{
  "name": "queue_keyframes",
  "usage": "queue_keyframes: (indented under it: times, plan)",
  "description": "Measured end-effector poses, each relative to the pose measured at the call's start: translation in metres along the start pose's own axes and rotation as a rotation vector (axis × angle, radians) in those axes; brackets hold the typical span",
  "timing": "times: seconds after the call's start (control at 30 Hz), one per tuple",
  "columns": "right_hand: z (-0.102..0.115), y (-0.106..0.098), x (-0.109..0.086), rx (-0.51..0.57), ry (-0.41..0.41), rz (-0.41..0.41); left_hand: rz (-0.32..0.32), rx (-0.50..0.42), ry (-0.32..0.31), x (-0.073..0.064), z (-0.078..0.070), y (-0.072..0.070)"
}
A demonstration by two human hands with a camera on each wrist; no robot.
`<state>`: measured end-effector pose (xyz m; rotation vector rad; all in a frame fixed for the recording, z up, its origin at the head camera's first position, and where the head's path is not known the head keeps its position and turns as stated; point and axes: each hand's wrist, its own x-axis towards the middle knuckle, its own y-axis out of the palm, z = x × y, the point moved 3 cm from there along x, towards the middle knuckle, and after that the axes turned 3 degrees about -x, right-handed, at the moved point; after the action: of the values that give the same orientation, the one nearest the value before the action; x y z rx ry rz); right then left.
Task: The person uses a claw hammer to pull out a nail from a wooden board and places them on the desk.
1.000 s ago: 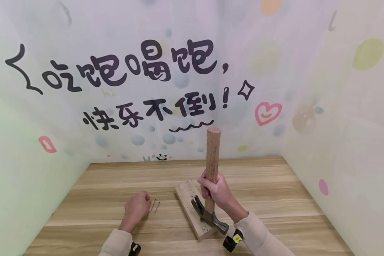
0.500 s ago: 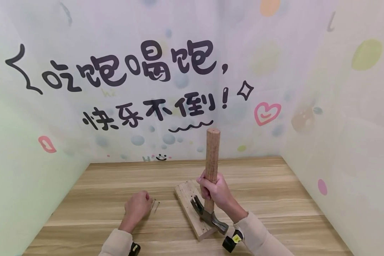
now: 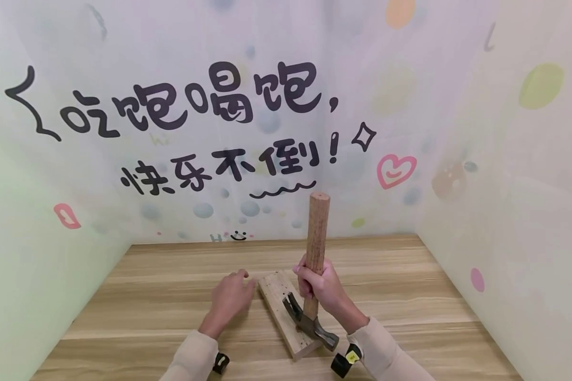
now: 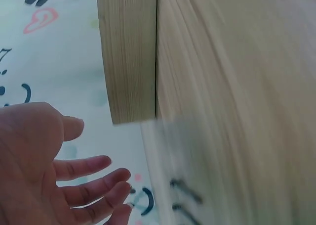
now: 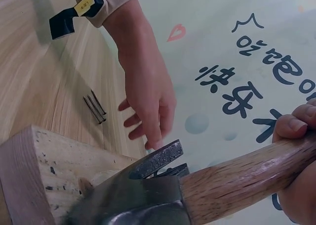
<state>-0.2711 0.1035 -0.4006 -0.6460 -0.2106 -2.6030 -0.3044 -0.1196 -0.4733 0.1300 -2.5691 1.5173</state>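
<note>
My right hand [image 3: 321,283] grips the wooden handle of a claw hammer [image 3: 316,233], the handle pointing up and the steel head down. The hammer head overlaps a pale wooden board [image 3: 278,296] lying on the table, its top marked with small dark holes. My left hand [image 3: 231,299] is just left of the board, and its fingers [image 4: 94,193] are loosely spread with nothing between them in the left wrist view. Two nails [image 5: 94,109] lie side by side on the table near the left hand, which hides them in the head view.
The wood-grain table [image 3: 171,264] ends at a pale back wall [image 3: 100,174] printed with black lettering, with side walls left and right. A strap with a black device [image 3: 343,362] sits at the right wrist, and a similar one [image 3: 221,363] at the left.
My left hand has moved right, away from the spot by the nails toward the board, and its fingers have opened out. The right hand and hammer have barely moved.
</note>
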Motion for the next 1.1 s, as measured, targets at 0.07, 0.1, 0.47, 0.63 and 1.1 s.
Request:
queue_keyframes:
  times: [0.07, 0.1, 0.47, 0.63, 1.1]
  plan:
    - [0.0, 0.0, 0.0, 0.001, -0.004, -0.005, 0.014, -0.021, 0.018, 0.001, -0.007, 0.005]
    - [0.001, 0.0, 0.0, 0.001, -0.008, -0.006, 0.016, -0.03, 0.028, 0.002, -0.01, 0.008]
    - [-0.001, -0.003, 0.0, 0.037, -0.009, -0.039, 0.048, 0.029, 0.082, 0.008, -0.032, 0.031]
    - [-0.004, -0.009, 0.001, 0.08, -0.01, -0.056, 0.058, 0.068, 0.097, 0.007, -0.036, 0.041]
    - [-0.005, -0.049, -0.007, 0.217, 0.104, -0.199, 0.049, 0.112, 0.075, 0.008, -0.039, 0.051]
